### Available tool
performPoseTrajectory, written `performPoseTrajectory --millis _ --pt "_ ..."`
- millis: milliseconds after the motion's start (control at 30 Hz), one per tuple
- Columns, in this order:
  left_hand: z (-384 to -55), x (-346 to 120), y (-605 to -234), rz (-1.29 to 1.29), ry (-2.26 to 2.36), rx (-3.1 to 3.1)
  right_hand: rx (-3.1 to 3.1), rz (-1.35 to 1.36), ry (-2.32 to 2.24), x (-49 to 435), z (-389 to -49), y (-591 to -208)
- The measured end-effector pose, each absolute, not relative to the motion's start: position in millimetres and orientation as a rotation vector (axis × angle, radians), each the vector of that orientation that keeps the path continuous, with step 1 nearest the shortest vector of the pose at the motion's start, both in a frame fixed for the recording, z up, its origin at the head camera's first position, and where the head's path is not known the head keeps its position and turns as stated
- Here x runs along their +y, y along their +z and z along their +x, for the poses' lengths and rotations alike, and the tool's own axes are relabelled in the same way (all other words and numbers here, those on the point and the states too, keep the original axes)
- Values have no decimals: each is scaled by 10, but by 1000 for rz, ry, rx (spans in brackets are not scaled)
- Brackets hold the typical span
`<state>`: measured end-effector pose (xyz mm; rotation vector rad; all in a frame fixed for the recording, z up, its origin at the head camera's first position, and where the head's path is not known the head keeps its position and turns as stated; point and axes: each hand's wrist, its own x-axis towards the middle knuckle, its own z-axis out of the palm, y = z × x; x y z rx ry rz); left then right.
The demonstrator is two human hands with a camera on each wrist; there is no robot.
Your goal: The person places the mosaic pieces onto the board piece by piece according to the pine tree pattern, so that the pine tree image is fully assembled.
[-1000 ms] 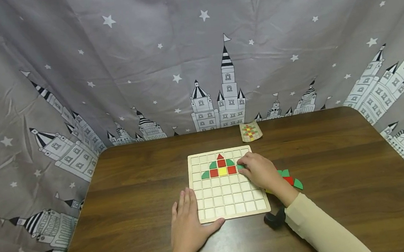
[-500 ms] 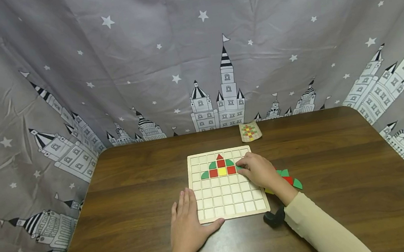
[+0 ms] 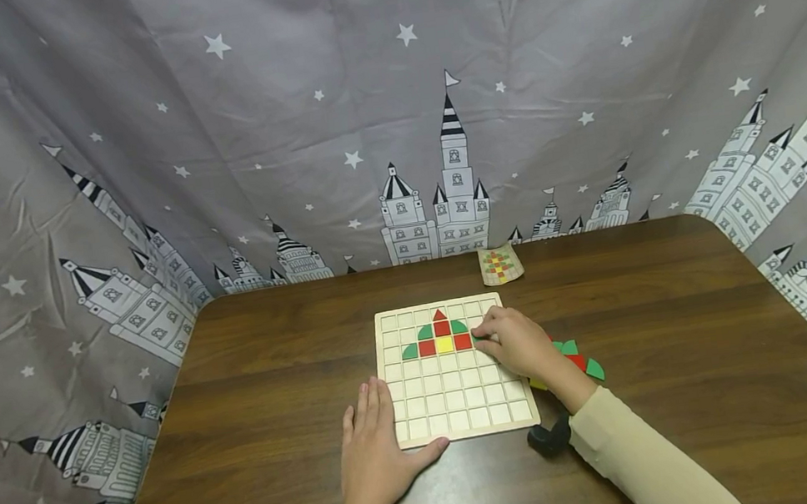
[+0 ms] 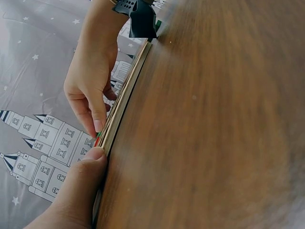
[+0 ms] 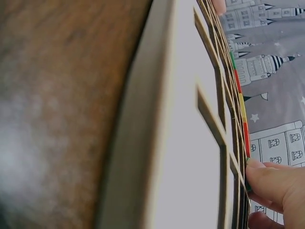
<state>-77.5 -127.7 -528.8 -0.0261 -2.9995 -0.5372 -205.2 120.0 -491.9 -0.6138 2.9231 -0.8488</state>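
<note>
A pale wooden grid board lies flat on the brown table. Red, yellow and green tiles fill part of its upper rows: a red triangle on top, red squares and green quarter-circles around a yellow square. My left hand rests at the board's lower left corner, fingers straight along the left edge and thumb at the front edge. With thumb and fingertips, my right hand pinches a green quarter-circle tile at the right end of the tile row. That tile is mostly hidden by the fingers.
Several loose green, red and yellow tiles lie right of the board, partly behind the right forearm. A small pattern card sits at the table's back edge. A black device is at the right wrist. A grey castle-print curtain hangs behind.
The right fingers have shifted very slightly left, with the green tile lower and closer to the red square. The left hand and the board stay in place.
</note>
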Motion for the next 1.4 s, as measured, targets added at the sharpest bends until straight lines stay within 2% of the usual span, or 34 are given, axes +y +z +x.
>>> performPoseTrajectory --millis 667,900,1200,1400 --pt "-776 -1278 -5290 -32 -535 -2997 2949 -652 -831 1328 -1974 -4870" --pt "-777 -1287 -5280 -34 -532 -3010 3001 -565 -834 1684 -1915 -4757" --pt "-772 -1285 -5274 -32 -543 -3019 3025 -389 -797 2311 -1807 -4799" --pt "-779 -1280 -5278 -29 -542 -3019 2985 -408 -762 2463 -1756 -4839"
